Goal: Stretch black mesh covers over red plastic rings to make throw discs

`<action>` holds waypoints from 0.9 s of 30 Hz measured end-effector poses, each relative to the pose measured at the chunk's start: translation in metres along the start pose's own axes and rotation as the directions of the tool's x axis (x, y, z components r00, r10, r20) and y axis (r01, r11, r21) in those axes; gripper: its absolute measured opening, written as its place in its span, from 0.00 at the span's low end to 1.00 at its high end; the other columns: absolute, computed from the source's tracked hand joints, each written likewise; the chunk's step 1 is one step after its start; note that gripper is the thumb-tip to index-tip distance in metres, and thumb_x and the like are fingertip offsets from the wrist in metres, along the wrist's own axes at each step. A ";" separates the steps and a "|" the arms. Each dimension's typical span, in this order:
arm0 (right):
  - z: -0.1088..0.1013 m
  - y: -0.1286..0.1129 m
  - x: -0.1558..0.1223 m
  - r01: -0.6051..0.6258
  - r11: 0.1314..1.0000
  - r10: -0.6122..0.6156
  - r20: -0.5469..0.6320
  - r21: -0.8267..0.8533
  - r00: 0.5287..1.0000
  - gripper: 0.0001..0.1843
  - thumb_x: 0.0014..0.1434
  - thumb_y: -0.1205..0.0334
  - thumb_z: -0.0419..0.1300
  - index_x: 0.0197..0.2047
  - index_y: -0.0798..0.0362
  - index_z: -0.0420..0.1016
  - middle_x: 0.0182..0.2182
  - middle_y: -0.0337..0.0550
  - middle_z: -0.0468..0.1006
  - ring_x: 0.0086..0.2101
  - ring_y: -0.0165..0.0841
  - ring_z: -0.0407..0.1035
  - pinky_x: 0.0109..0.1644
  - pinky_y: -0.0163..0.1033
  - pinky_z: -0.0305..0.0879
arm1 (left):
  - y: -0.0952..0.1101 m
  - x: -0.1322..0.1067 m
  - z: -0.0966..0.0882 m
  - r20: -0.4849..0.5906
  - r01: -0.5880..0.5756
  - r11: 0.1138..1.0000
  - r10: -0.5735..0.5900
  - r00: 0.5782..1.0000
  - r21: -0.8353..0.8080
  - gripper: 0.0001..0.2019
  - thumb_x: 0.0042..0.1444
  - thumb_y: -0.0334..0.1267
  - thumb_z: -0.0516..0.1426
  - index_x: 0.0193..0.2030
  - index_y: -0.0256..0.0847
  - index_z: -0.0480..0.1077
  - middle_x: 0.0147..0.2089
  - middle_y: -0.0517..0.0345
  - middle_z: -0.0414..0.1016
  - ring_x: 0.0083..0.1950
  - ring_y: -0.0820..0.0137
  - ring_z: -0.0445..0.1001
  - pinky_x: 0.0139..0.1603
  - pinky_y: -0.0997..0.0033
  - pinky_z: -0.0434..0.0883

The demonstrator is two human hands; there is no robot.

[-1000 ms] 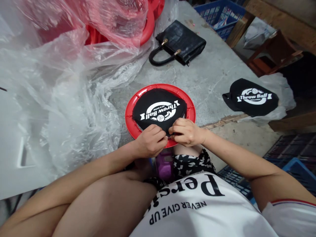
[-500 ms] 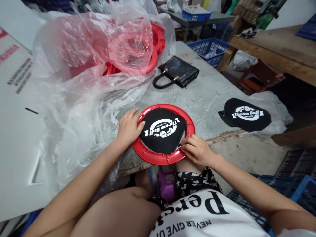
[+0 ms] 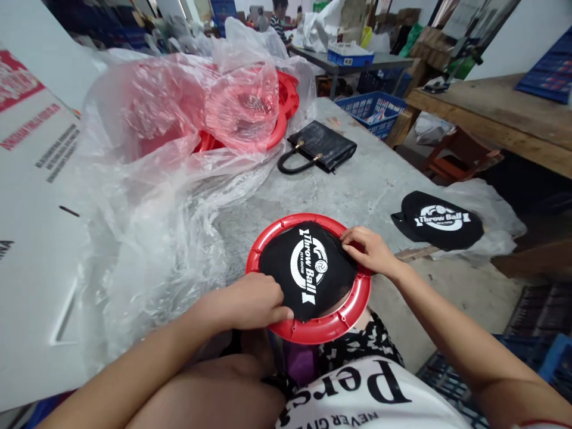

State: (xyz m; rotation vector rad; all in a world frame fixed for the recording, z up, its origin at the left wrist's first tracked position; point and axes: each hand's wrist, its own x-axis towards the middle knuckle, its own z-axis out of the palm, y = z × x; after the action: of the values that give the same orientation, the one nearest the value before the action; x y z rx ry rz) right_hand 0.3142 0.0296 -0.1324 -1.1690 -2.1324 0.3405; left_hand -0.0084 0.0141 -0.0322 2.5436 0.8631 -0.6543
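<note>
A red plastic ring (image 3: 333, 326) lies at the near edge of the grey table (image 3: 357, 185), half over my lap. A black mesh cloth (image 3: 308, 268) printed "Throw Ball" is stretched inside it. My left hand (image 3: 257, 301) is closed on the ring's near left rim and the cloth edge. My right hand (image 3: 370, 250) rests on the right side, fingertips pinching the cloth against the rim. A stack of more black printed cloths (image 3: 440, 220) lies to the right on clear plastic.
A big clear plastic bag (image 3: 147, 179) holding more red rings (image 3: 281, 113) fills the left of the table. A black handbag (image 3: 319, 149) lies behind. White cardboard (image 3: 31, 238) stands at far left. Blue crates (image 3: 370, 107), a wooden bench (image 3: 491, 113) and a person far back.
The ring with its cloth has been turned about a quarter turn, so the print now reads sideways. My left hand moved to the near rim, my right hand to the right rim.
</note>
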 end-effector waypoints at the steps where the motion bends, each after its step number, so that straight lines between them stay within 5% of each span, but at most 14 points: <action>1: 0.000 0.000 0.005 -0.012 1.000 0.012 0.027 -0.020 1.000 0.07 0.67 0.59 0.58 0.37 0.51 0.74 0.39 0.46 0.82 0.40 0.38 0.75 0.49 0.47 0.69 | 0.000 0.002 0.000 -0.014 -0.028 0.999 0.028 1.000 -0.035 0.17 0.65 0.48 0.56 0.30 0.43 0.79 0.31 0.53 0.82 0.31 0.64 0.77 0.30 0.68 0.66; 4: 0.002 -0.003 0.020 -0.058 0.993 0.063 0.053 -0.102 0.997 0.08 0.66 0.58 0.58 0.37 0.51 0.75 0.35 0.45 0.81 0.38 0.39 0.73 0.46 0.47 0.67 | -0.015 0.019 -0.002 -0.242 0.013 0.989 -0.048 0.969 -0.146 0.14 0.66 0.44 0.55 0.34 0.43 0.78 0.34 0.55 0.83 0.33 0.66 0.78 0.32 0.69 0.68; 6: 0.004 -0.006 0.030 -0.082 0.988 0.086 0.027 -0.128 0.996 0.09 0.67 0.59 0.58 0.37 0.51 0.76 0.35 0.45 0.81 0.38 0.39 0.72 0.44 0.46 0.67 | -0.031 0.039 -0.003 -0.458 0.126 0.978 -0.191 0.868 -0.169 0.13 0.67 0.38 0.52 0.40 0.41 0.79 0.41 0.51 0.84 0.39 0.63 0.80 0.38 0.66 0.72; 8: 0.006 -0.008 0.040 -0.080 0.988 0.080 -0.004 -0.128 0.997 0.08 0.67 0.59 0.58 0.37 0.51 0.76 0.35 0.45 0.81 0.38 0.39 0.71 0.44 0.46 0.66 | -0.045 0.063 -0.002 -0.557 0.219 0.968 -0.251 0.792 -0.125 0.13 0.67 0.35 0.52 0.43 0.39 0.79 0.45 0.46 0.83 0.44 0.59 0.81 0.43 0.63 0.75; 13: 0.013 -0.012 0.066 -0.011 0.995 0.013 0.017 -0.104 1.000 0.08 0.67 0.59 0.59 0.36 0.51 0.75 0.35 0.45 0.81 0.39 0.39 0.70 0.45 0.46 0.66 | -0.045 0.105 -0.001 -0.575 0.336 0.940 -0.247 0.780 0.052 0.13 0.65 0.26 0.51 0.44 0.31 0.78 0.44 0.38 0.82 0.48 0.55 0.81 0.48 0.59 0.76; 21: 0.023 -0.006 0.081 -0.048 0.998 0.052 0.091 -0.048 0.995 0.06 0.65 0.62 0.59 0.36 0.53 0.76 0.39 0.47 0.80 0.43 0.39 0.70 0.51 0.48 0.65 | -0.038 0.116 -0.007 -0.521 0.369 0.929 -0.296 0.800 0.039 0.16 0.64 0.24 0.49 0.46 0.30 0.78 0.46 0.37 0.81 0.49 0.54 0.81 0.48 0.59 0.76; 27: 0.021 0.002 0.106 -0.108 0.994 0.109 0.085 -0.013 0.990 0.06 0.63 0.62 0.61 0.36 0.53 0.77 0.39 0.46 0.80 0.44 0.39 0.71 0.54 0.47 0.64 | -0.045 0.119 -0.006 -0.669 0.335 0.942 -0.250 0.701 -0.001 0.12 0.62 0.26 0.52 0.43 0.38 0.77 0.45 0.44 0.80 0.49 0.55 0.78 0.49 0.58 0.75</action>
State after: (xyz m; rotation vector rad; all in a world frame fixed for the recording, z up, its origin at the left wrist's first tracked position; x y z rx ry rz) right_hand 0.2626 0.1194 -0.1031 -1.3000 -2.1500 0.4379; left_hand 0.0480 0.1062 -0.0998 2.8018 1.5281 0.1809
